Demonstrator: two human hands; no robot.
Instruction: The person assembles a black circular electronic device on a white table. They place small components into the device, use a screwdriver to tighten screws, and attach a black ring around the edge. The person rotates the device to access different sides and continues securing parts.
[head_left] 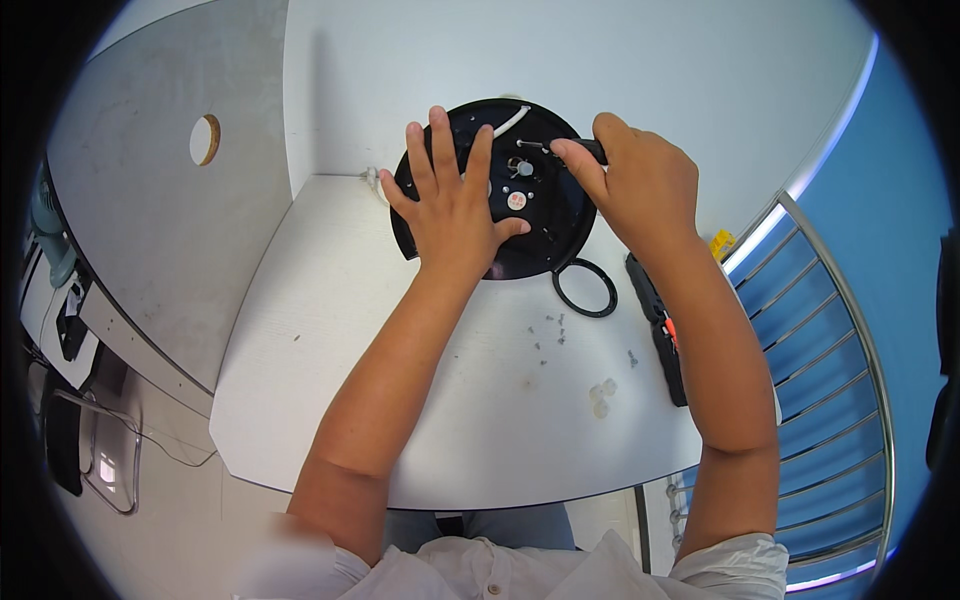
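Observation:
A round black appliance base [560, 215] lies on the white table, its underside up, with a white cord, a small metal part and a round sticker showing on it. My left hand [452, 205] is spread flat across its left half, fingers apart. My right hand [645, 180] is closed round the dark handle of a screwdriver [590, 150]. The screwdriver's thin shaft points left, its tip at a spot near the upper right of the base. A black ring [585, 288] rests on the table, touching or very close to the base's lower right edge.
Several small screws [560, 335] and some pale round pieces [601, 398] are scattered on the white table [480, 430]. A black tool case [655, 330] lies along the right side, partly behind my forearm. Beyond it stands a metal railing [830, 260]. A grey panel [150, 200] rises at left.

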